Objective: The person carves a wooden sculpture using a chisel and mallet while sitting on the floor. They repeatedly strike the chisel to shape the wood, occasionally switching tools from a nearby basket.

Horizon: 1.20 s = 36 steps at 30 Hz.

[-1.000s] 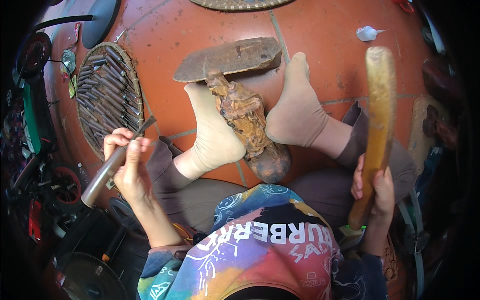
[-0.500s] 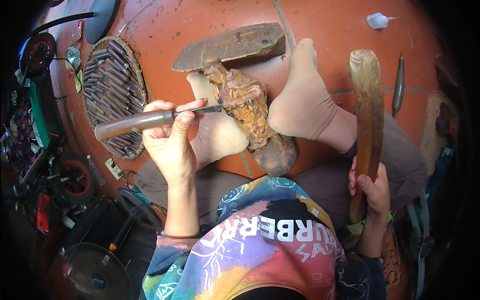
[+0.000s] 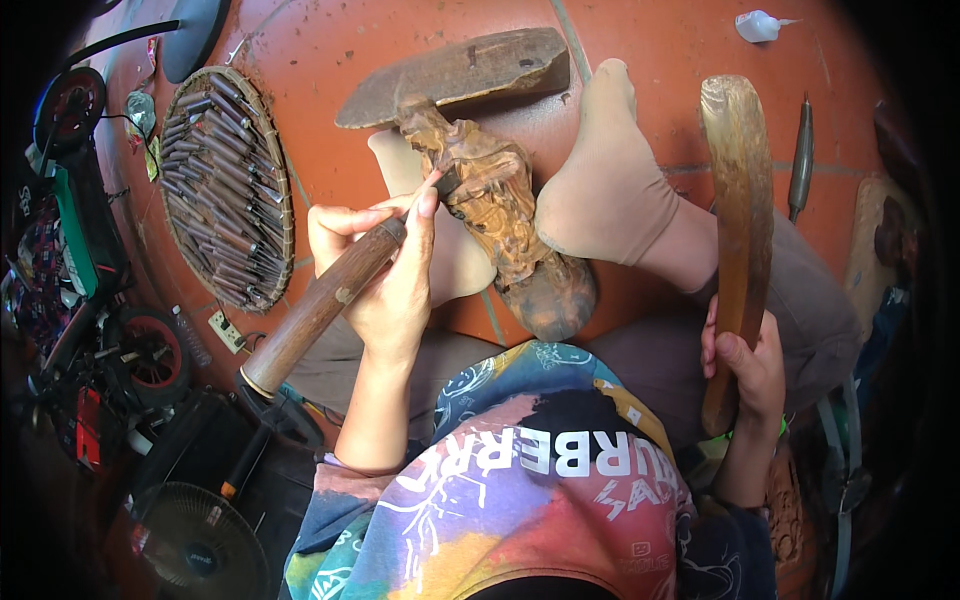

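A carved brown wooden figure point(image 3: 495, 195) lies between my two feet, its darker rounded base toward me. My left hand point(image 3: 385, 270) is closed around a wood-handled chisel point(image 3: 320, 310), whose blade end meets the left side of the carving. The chisel's handle slants down to the left. On the right, my right hand point(image 3: 745, 365) grips the lower, narrow end of a long wooden mallet point(image 3: 738, 200), which stands apart from the carving with its broad end pointing away from me.
A thick wooden slab point(image 3: 460, 75) lies beyond the figure. At left, an oval woven tray point(image 3: 285, 190) holds several chisels. A slim dark tool point(image 3: 801, 160) and a white squeeze bottle point(image 3: 758, 26) rest on the tiled floor at right. A fan point(image 3: 195, 550) stands lower left.
My left hand has moved right and turned the chisel steeper, bringing its blade onto the carving. My right hand still holds the mallet in nearly the same place.
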Tool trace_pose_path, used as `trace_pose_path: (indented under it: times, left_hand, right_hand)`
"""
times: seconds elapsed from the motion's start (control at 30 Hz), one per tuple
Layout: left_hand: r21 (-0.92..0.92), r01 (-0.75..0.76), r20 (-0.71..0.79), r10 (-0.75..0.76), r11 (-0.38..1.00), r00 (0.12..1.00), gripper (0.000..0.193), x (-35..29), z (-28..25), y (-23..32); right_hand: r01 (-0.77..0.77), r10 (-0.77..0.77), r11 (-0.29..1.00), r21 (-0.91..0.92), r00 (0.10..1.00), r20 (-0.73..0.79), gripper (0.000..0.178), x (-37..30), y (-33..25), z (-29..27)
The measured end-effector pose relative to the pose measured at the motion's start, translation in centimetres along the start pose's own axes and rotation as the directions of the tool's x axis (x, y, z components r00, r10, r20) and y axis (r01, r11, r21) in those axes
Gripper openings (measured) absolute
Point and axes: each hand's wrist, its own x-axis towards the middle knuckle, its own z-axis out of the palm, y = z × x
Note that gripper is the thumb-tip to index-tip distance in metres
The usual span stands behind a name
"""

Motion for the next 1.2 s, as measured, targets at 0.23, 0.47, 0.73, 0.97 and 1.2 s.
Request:
trace_pose_path:
  times: [0.23, 0.47, 0.73, 0.97, 1.2]
  left_hand:
    - [0.064, -0.07, 0.008, 0.07, 0.995, 0.998, 0.038, 0.1, -0.1, -0.5]
    - [0.048, -0.081, -0.01, 0.081, 0.996, 0.997, 0.034, 0.1, 0.3, 0.0]
    - [0.009, -0.024, 0.0, 0.024, 1.0, 1.0, 0.023, 0.3, 0.6, 1.1]
    - [0.406, -0.219, 0.054, 0.216, 0.887, 0.975, 0.017, 0.1, -1.0, -2.2]
    - [0.332, -0.22, 0.089, 0.202, 0.917, 0.975, 0.028, 0.2, -0.7, -2.7]
  right_hand:
    - [-0.007, 0.006, 1.0, -0.03, 1.0, -0.027, 0.052, 0.1, -0.1, 0.2]
    - [-0.009, 0.011, 0.994, -0.107, 1.0, 0.017, 0.031, 0.0, -0.9, -0.1]
    - [0.725, -0.624, 0.236, -0.647, 0.624, 0.471, 0.051, 2.0, -12.1, 3.5]
    - [0.695, -0.63, -0.423, -0.581, 0.236, 0.74, 0.057, 2.0, -19.9, 8.5]
    - [0.622, -0.572, -0.539, -0.568, 0.225, 0.789, 0.059, 0.8, -20.8, 8.9]
